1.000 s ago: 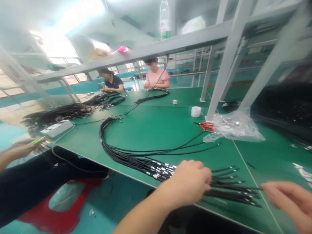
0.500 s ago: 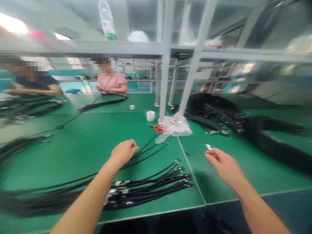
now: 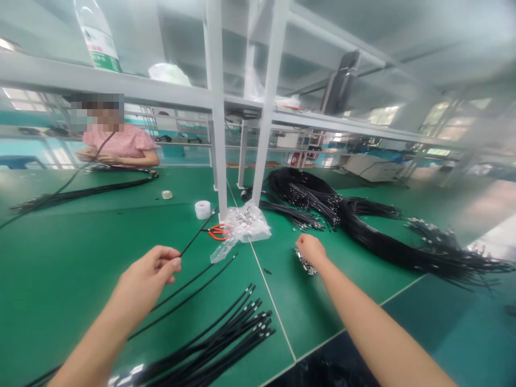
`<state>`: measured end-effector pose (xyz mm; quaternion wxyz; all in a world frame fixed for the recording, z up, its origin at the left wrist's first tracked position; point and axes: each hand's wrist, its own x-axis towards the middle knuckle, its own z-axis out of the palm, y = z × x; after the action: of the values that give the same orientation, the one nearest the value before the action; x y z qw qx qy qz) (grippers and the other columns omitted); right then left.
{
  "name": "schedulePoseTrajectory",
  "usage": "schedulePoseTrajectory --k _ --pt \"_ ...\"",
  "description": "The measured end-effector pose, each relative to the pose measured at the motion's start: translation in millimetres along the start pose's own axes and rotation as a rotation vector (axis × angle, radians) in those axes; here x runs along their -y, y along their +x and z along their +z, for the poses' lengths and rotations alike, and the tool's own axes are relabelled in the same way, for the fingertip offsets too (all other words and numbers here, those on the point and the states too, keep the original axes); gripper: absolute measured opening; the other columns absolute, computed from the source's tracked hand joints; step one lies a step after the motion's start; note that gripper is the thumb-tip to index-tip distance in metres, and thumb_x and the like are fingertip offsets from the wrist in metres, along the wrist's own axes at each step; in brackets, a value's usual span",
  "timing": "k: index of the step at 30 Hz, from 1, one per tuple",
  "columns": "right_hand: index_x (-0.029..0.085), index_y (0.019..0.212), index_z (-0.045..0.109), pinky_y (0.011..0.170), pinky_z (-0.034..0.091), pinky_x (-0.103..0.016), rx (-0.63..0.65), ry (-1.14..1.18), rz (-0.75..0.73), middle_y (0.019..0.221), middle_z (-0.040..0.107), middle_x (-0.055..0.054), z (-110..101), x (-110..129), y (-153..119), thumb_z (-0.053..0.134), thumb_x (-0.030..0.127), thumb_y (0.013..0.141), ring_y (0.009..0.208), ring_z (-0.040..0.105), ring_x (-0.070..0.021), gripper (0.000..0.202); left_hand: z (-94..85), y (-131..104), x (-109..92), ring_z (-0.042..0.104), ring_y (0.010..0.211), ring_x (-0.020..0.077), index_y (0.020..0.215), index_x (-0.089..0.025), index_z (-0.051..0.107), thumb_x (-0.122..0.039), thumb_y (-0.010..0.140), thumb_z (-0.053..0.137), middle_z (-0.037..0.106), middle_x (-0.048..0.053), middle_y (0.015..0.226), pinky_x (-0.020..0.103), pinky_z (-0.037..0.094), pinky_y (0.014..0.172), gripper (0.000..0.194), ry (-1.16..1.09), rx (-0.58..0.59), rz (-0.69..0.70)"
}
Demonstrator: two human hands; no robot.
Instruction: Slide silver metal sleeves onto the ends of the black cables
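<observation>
Since the earlier frame my view has swung to the right, my left hand has raised one black cable off the table, and my right hand has come in against the small silver parts; so a single cable is now singled out on one side, with the little metal pieces under my fingers on the other. Going from the left, a person in pink sits across the green table, behind a cable bundle. A small cream roll lies nearer me, then a white roll. My left thumb and fingers are closed on the cable, its free end pointing up and away, beside that white roll in my view. Two loose cables lie below it, and the near bundle fans its ends out at the bottom. The red-handled tool rests against the clear bag of metal bits at the foot of the rack. Further right, my right fingers are curled down at the silver parts; I cannot tell whether they grip one. Beyond them, a large black bundle spreads toward the far right.
</observation>
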<state>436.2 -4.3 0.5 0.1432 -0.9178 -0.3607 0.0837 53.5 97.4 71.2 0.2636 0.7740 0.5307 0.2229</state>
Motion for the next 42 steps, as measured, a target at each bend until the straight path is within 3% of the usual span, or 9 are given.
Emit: schedulePoseTrajectory --k 5,8,11,15,18,22,26,36,42 --pt "0.015 0.111 0.055 0.082 0.048 -0.04 0.027 0.053 0.042 0.112 0.056 -0.008 6 11 8 0.053 0.031 0.088 0.096 0.057 -0.0196 0.028 -12.5 -48 -21 0.062 0.064 0.0176 0.086 -0.025 0.055 -0.057 0.064 0.051 0.064 -0.003 0.07 0.027 0.051 0.061 0.039 -0.122 -0.08 0.04" --pt "0.015 0.111 0.054 0.084 0.047 -0.041 -0.009 0.206 0.01 0.114 0.055 -0.008 2 11 4 0.053 0.031 0.088 0.098 0.056 -0.0203 0.029 -9.9 -67 -33 0.063 0.064 0.0166 0.088 -0.025 0.057 -0.055 0.065 0.053 0.066 -0.002 0.074 0.024 0.052 0.059 0.039 -0.168 -0.073 0.091" --pt "0.015 0.107 0.056 0.082 0.047 -0.04 -0.034 0.44 -0.079 0.108 0.057 -0.007 -9 12 -12 0.053 0.031 0.087 0.094 0.056 -0.0189 0.026 -1.9 -81 -47 0.064 0.067 0.0147 0.093 -0.026 0.058 -0.05 0.072 0.054 0.067 -0.003 0.08 0.02 0.052 0.06 0.032 -0.182 -0.085 0.233" --pt "0.016 0.096 0.058 0.075 0.046 -0.033 0.049 0.849 -0.243 0.084 0.06 -0.003 -15 20 -61 0.055 0.034 0.083 0.078 0.056 -0.0159 0.022 18.6 -105 -67 0.063 0.074 0.0116 0.093 -0.029 0.058 -0.035 0.083 0.051 0.066 -0.005 0.083 0.016 0.049 0.066 0.013 -0.178 -0.076 0.457" --pt "0.018 0.09 0.056 0.069 0.045 -0.029 0.147 1.118 -0.303 0.079 0.056 -0.002 -5 27 -116 0.055 0.04 0.08 0.073 0.054 -0.0148 0.025 40.3 -121 -73 0.061 0.074 0.0109 0.09 -0.028 0.059 -0.026 0.089 0.044 0.062 -0.003 0.083 0.017 0.047 0.066 0.015 -0.155 -0.038 0.558" --pt "0.019 0.084 0.054 0.063 0.04 -0.026 0.357 1.529 -0.228 0.073 0.049 0.001 8 32 -177 0.061 0.036 0.079 0.066 0.047 -0.0108 0.019 62.3 -134 -69 0.058 0.066 0.0125 0.105 -0.029 0.057 -0.022 0.09 0.039 0.059 0.0 0.08 0.02 0.046 0.06 0.025 0.049 -0.048 0.592" --pt "0.017 0.08 0.057 0.066 0.039 -0.024 0.594 1.889 -0.095 0.071 0.05 0.001 9 34 -203 0.065 0.024 0.079 0.068 0.046 -0.0099 0.01 66.8 -139 -66 0.057 0.064 0.0132 0.11 -0.03 0.056 -0.017 0.089 0.037 0.057 0.001 0.08 0.021 0.046 0.057 0.031 0.172 -0.015 0.614" --pt "0.017 0.079 0.057 0.065 0.038 -0.024 0.616 1.895 -0.123 0.072 0.053 0.0 7 38 -215 0.063 0.024 0.081 0.066 0.047 -0.0097 0.01 70.4 -144 -64 0.06 0.068 0.0147 0.11 -0.033 0.057 -0.019 0.089 0.037 0.058 0.0 0.081 0.023 0.046 0.058 0.032 0.201 0.073 0.558" --pt "0.017 0.073 0.058 0.064 0.036 -0.024 0.332 1.45 -0.293 0.067 0.052 0.002 2 36 -213 0.067 0.025 0.076 0.066 0.046 -0.0108 0.012 58.0 -140 -72 0.06 0.067 0.0137 0.102 -0.033 0.06 -0.016 0.088 0.036 0.058 -0.001 0.08 0.021 0.043 0.056 0.033 0.224 0.167 0.477"
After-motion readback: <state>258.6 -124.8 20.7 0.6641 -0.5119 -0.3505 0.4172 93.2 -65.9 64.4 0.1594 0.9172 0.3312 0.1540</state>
